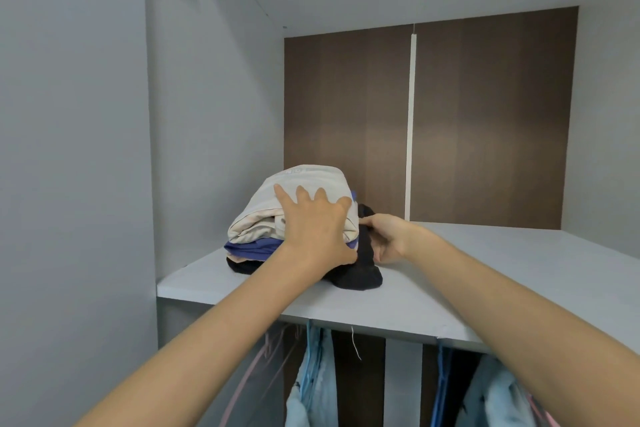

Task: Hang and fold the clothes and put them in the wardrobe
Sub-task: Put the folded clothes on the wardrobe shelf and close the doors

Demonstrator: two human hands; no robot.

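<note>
Pressing down on a stack of folded clothes (294, 218), the left hand (315, 224) lies flat, fingers straight and spread over the cream garment (311, 177) on top. Beneath its palm a blue garment (249, 248) shows, and lowest a black garment (360, 276), all resting on the wardrobe shelf (485, 270). Just right of the left hand, the right hand (388, 236) curls thumb and fingers round the black garment's side, gripping it. Below both forearms, under the shelf's front edge, light-blue clothes (315, 378) hang, with a pink hanger (242, 388) to their left.
</note>
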